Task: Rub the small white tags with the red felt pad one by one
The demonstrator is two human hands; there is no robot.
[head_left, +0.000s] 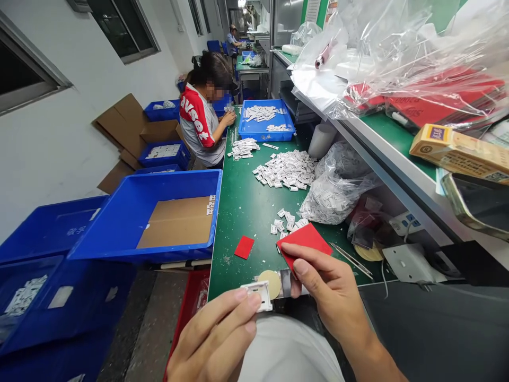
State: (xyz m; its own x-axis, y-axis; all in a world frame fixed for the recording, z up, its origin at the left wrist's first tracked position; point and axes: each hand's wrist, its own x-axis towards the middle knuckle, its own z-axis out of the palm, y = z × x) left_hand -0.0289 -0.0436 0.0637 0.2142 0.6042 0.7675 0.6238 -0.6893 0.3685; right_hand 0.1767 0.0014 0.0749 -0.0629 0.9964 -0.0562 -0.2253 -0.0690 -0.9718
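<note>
Green bench (230, 215) runs fwd thru mid-view. R hand (334, 289) bends thumb + index over red sheet (312, 240); can't tell if pinched. L hand (220, 337) pinches white plastic pc (265, 300), long axis approx. sideways, dipping R; sheet lies beyond it, to R.

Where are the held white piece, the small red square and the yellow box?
White piece (266, 297): head view, on its uncovered right part.
Small red square (244, 247): head view, on its middle.
Yellow box (457, 152): head view, on its long side.
</note>
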